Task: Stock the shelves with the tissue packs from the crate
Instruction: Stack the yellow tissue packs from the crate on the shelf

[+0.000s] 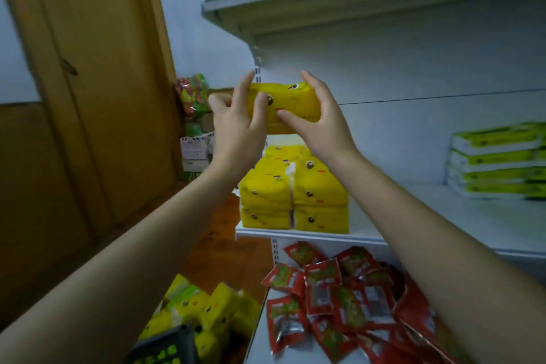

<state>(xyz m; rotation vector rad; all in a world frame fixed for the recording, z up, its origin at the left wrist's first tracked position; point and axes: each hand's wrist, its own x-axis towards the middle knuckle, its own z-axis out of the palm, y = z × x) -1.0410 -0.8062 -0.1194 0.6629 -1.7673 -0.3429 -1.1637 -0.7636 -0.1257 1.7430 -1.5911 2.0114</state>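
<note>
While both hands, left hand [236, 124] and right hand [317, 124], grasp a yellow tissue pack [291, 103], it hovers above the stack [292, 195]

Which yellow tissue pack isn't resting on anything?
The yellow plastic-wrapped tissue pack gripped between the left hand and right hand, above the stack of yellow packs on the white shelf; others lie in the dark crate below.

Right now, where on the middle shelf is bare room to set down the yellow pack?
For the held pack, the middle shelf is bare between the yellow stacks and the green-and-white packs at right. The lower shelf is crowded with red sachets.
</note>
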